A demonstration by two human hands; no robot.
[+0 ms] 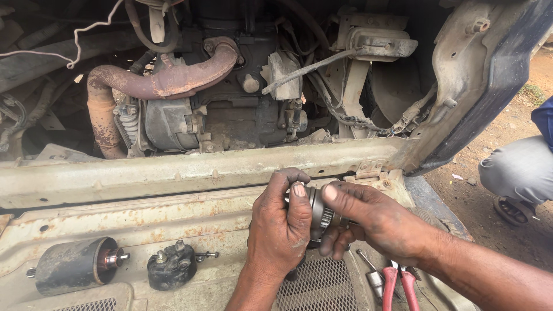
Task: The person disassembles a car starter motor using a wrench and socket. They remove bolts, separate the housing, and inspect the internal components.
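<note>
At the far left of the rusty front panel (173, 224), a dark cylinder (72, 266) lies on its side with its copper-coloured end facing right. Just beside it sits a small black cap (171, 266) with bolts sticking out of it. Both lie loose near the lower edge of the panel, so any sweep of the forearm in that direction should be kept high.

The left hand (280, 230) is closed around a round metal part (318, 214), thumb over the top and fingers wrapped behind it; the part is held above the mesh grille (319, 285), not resting on anything. The right hand (374, 222) pinches the toothed end of the same part between thumb and fingertips, the remaining fingers curled loosely beneath.

A sound grip here appears to call for the left hand to hold steady while the right does the fine work; the part should stay over the grille so that a slip lands on it.

To the right, red-handled pliers (400, 285) lie under the right wrist. Beyond the bumper edge (489, 75), another person's knee (515, 170) limits room on that side.
</note>
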